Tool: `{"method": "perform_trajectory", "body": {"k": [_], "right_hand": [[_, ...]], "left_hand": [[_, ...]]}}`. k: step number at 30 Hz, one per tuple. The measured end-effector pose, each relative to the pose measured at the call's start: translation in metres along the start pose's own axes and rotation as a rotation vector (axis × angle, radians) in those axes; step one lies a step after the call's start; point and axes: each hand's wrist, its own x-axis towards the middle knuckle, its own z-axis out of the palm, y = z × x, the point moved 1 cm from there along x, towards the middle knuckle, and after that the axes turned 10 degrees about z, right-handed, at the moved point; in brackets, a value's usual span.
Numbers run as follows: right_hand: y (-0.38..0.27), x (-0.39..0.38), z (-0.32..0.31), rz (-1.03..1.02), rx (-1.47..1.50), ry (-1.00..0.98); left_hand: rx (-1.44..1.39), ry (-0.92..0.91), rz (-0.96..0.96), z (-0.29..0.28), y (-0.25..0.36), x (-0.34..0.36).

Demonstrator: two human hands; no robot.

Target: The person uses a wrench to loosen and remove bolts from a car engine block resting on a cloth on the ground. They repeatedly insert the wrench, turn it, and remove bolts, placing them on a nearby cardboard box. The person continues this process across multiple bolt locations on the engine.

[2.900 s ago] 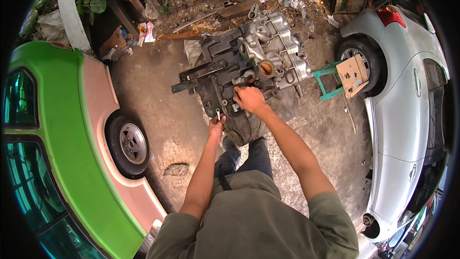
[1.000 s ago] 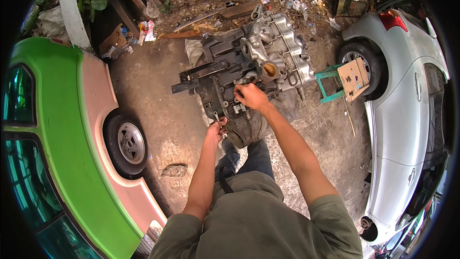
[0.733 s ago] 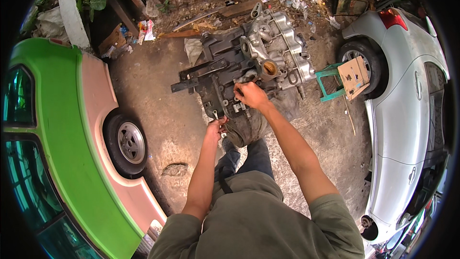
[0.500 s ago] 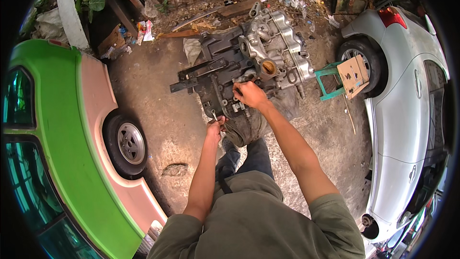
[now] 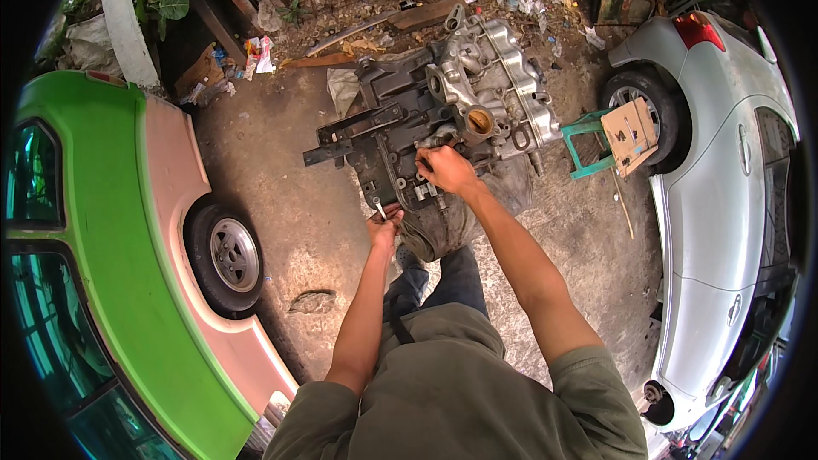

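Note:
A bulky car engine [image 5: 511, 77] of dark and silvery metal lies on the ground in front of me. My left hand [image 5: 385, 226] is closed round a small silver wrench [image 5: 379, 206], whose head points away from me at the engine's near left edge. Against the middle of the engine, below a round brownish opening [image 5: 478, 121], is my right hand [image 5: 444, 169]. Its fingers are bent together at the tips; whatever they pinch is too small or hidden to make out. Dark cloth [image 5: 443, 230] bunches under the engine's near side, by my legs.
A green and pink car [image 5: 111, 204] stands at left, a silver car [image 5: 711, 230] at right. Beside the silver car's wheel, a green stool [image 5: 588, 149] carries cardboard [image 5: 629, 136] with small parts on it. Litter and wood scraps [image 5: 426, 15] lie along the far edge.
The wrench in my left hand has turned slightly, and that hand has shifted a little. My right hand stays at nearly the same spot on the engine.

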Motion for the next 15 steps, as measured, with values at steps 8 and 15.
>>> {"method": "perform_trajectory", "body": {"k": [8, 15], "right_hand": [[-0.001, 0.000, 0.000, -0.005, -0.007, 0.007], [0.001, 0.001, 0.002, 0.004, 0.001, 0.016]], "left_hand": [[-0.077, -0.055, -0.145, -0.005, 0.002, 0.001], [-0.202, -0.076, -0.205, -0.007, -0.013, 0.011]]}}
